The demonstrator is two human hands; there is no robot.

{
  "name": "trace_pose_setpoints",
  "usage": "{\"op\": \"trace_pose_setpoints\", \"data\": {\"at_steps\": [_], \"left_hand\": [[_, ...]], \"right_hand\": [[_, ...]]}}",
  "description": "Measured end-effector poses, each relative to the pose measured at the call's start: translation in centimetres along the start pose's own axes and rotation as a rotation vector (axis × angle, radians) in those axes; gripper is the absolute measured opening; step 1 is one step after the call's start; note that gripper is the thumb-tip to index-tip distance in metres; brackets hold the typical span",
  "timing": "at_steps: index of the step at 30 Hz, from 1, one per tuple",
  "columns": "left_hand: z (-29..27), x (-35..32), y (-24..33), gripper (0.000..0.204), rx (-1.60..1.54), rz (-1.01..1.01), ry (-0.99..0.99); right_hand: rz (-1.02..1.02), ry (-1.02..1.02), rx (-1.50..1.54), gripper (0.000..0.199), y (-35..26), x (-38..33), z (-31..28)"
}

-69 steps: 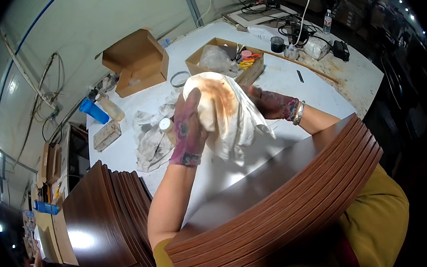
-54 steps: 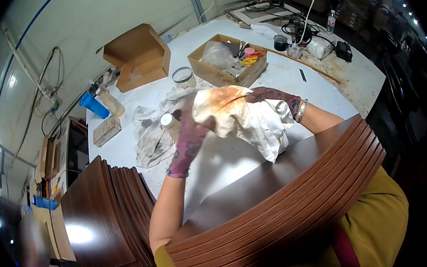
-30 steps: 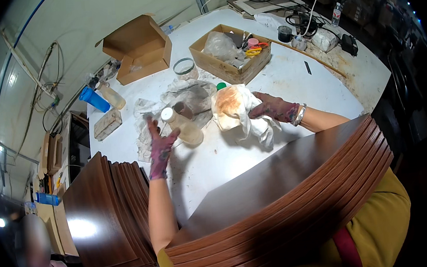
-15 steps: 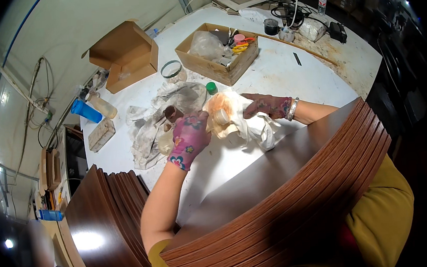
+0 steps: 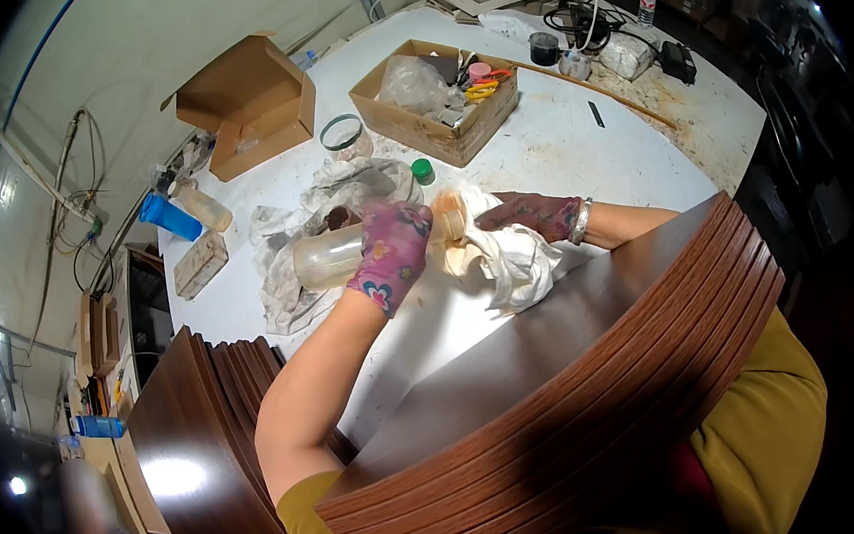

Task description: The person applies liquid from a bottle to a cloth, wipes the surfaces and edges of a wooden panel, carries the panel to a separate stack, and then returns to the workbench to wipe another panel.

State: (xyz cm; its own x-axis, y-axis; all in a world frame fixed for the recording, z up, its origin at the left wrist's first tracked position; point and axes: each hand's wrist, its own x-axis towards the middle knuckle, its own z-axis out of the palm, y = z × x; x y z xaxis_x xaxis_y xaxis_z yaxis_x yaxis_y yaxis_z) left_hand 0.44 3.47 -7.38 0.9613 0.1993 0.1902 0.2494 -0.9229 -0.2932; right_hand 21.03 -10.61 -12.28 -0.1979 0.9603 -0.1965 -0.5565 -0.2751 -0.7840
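My left hand [image 5: 393, 250], in a pink flowered glove, is wrapped around a clear plastic bottle [image 5: 329, 259]. The bottle lies tipped on its side, its neck pointing right against a white cloth [image 5: 509, 266] with a brownish stain. My right hand [image 5: 535, 215], gloved too and with a bracelet at the wrist, grips that cloth beside the bottle's mouth; its fingers are partly hidden by the folds. Behind the bottle lies a grey rag [image 5: 365, 183], and a small brown object [image 5: 341, 217] shows next to my left hand. A green cap [image 5: 422, 171] stands just beyond.
Close in front of me is a stack of brown wood-grain panels [image 5: 578, 396]; more dark panels [image 5: 200, 435] lean at left. Farther back are a cardboard box of tools [image 5: 438, 146], an open carton [image 5: 259, 109], a glass jar [image 5: 345, 138], a blue bottle [image 5: 170, 219] and a block [image 5: 200, 266].
My left hand has moved slightly right and up, and the bottle has tipped from facing me to lying sideways, its neck now against the cloth. My right hand stays nearly in place.
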Motion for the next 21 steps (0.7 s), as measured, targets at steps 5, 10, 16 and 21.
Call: {"op": "trace_pose_setpoints", "data": {"at_steps": [5,10,16,21], "left_hand": [[0.2,1.2,-2.3,0.026,0.018,-0.181,-0.221],[0.0,1.4,-3.3,0.026,0.109,-0.154,-0.181],[-1.5,2.3,-3.7,0.022,0.081,-0.131,-0.126],[2.1,0.9,-5.3,0.02,0.047,-0.144,0.055]], "right_hand": [[0.011,0.173,-0.059,0.042,0.7,1.1,-1.8],[-0.015,0.174,-0.029,0.03,1.2,2.0,-2.8],[0.011,0.138,-0.048,0.037,1.9,1.7,-3.6],[-0.079,0.029,0.01,0.05,2.8,2.6,-6.1]]}}
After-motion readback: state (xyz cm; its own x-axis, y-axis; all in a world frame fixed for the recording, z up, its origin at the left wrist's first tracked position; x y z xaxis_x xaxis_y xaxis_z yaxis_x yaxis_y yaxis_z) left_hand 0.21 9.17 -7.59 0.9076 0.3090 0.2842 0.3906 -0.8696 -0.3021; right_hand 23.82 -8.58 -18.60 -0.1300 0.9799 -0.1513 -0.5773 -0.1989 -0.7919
